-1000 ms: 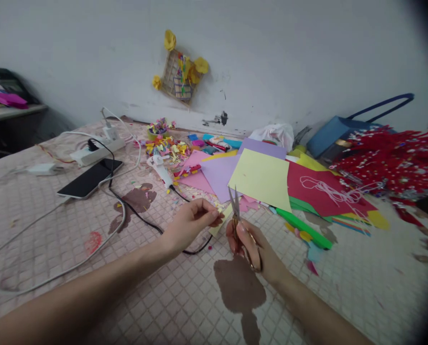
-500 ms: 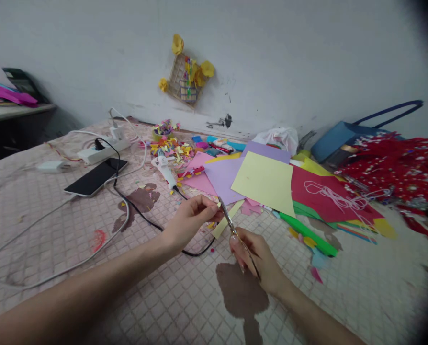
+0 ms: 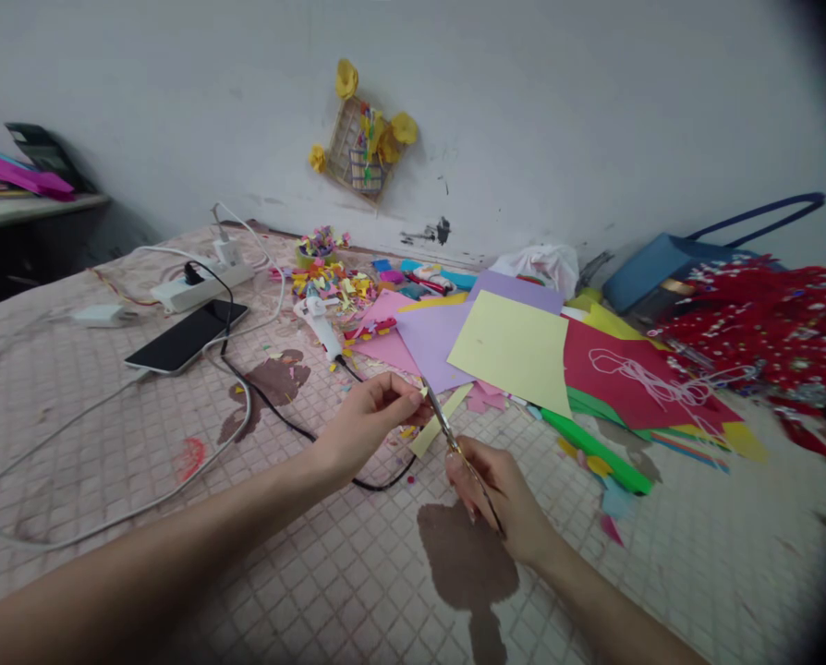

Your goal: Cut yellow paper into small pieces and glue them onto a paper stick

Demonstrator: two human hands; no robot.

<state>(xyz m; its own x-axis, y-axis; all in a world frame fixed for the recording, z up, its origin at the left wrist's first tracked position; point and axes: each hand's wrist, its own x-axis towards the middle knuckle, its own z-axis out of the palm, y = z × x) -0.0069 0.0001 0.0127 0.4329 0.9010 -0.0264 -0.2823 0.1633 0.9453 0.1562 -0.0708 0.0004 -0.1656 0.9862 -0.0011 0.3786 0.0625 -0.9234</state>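
My right hand [image 3: 492, 489] grips a pair of scissors [image 3: 446, 429], its fingers wrapped about the handles. The blades point up and to the left, towards my left hand [image 3: 378, 416]. Between thumb and fingertips, my left hand pinches a small pale yellow piece of paper [image 3: 424, 392], right beside the blades. Whether the blades touch that piece I cannot tell. Below and behind the scissors lies a pale yellow paper strip [image 3: 439, 423] on the patterned tablecloth [image 3: 302, 563].
Coloured paper sheets [image 3: 514, 342] spread beyond my hands. A white glue gun [image 3: 320, 328] trails a black cable. Paper scraps [image 3: 340, 286] lie behind it. At left are a phone [image 3: 186, 337] and a power strip [image 3: 201, 286]; at right, red tinsel-like material [image 3: 773, 323] and a green tool [image 3: 597, 451].
Both hands and the scissors stay almost in place. The whole view has shifted very slightly.
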